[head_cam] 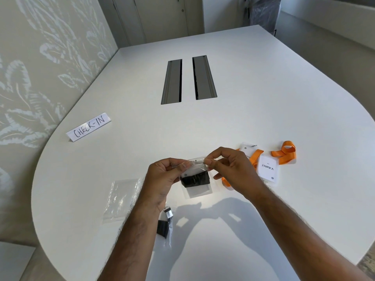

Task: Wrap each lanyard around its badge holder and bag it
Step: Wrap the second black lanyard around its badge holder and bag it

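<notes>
Bag with the black-wrapped badge hangs above the table, its mouth running sideways between left hand and right hand, each pinching one top corner.

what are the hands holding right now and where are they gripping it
Both the left hand and right hand pinch the top edge of a clear bag.

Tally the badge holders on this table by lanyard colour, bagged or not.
Black lanyard: 2, the held bagged one and a bagged one by the left forearm
Orange lanyard: 2, and
Total: 4
</notes>
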Available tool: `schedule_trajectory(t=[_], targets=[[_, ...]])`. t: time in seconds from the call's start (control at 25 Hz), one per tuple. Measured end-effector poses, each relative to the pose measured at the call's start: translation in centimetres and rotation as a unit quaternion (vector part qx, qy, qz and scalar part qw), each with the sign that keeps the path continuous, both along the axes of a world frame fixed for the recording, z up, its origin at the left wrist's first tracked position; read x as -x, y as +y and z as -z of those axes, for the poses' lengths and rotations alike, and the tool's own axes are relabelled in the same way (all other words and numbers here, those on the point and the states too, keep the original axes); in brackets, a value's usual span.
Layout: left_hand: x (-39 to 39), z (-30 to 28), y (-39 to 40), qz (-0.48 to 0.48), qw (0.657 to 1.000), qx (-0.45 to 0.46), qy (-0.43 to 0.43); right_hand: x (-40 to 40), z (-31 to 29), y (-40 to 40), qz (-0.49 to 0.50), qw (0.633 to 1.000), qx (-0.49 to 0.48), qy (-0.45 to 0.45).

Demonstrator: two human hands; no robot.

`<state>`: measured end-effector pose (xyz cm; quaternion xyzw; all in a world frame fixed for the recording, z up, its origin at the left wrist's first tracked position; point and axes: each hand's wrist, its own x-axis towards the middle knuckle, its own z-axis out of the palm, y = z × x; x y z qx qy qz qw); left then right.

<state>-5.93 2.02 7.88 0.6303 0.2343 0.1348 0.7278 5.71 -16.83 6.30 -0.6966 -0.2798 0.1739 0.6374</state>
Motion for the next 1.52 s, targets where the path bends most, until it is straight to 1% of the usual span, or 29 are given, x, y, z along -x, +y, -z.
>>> schedule_trajectory(t=[0.2,0.32,0.6,0.72,0.84,0.92,1.2,1.36,1.52], targets=[[-0.1,0.4,-0.1,-0.014,1.000,-0.006,-0.004,0.1,0.2,0.2,0.006,0.999,-0.018,0.031],[0.2,0.5,0.2,0.011,1.000,-0.001,-0.012,-0.1,0.3,0.2,0.013,0.998,-0.025,0.051],[0.5,1.0,0.8,-0.012,0.999,-0.043,-0.012,0.0,0.5,-0.2,0.008,0.998,-0.029,0.062],[0.6,1.2,0.7,-0.015,0.999,-0.018,-0.024,0.3,0.8,0.0,0.015,0.996,-0.046,0.079],[1.0,1.2,0.8,0.034,0.999,0.003,-0.023,0.3,1.0,-0.2,0.020,0.992,-0.066,0.110],[1.3,1.1,1.1,0.048,0.999,-0.011,-0.015,0.2,1.0,-0.3,0.012,0.991,-0.066,0.116],[1.9,1.1,2.1,0.003,0.998,-0.056,-0.014,0.8,1.4,-0.1,0.010,0.993,-0.060,0.100],[2.3,1.3,1.9,0.011,0.997,-0.081,-0.013,1.3,1.8,-0.1,0.006,0.989,-0.073,0.126],[3.2,2.1,1.8,0.044,0.992,-0.116,0.031,2.1,2.9,-0.9,0.005,0.987,-0.042,0.156]])
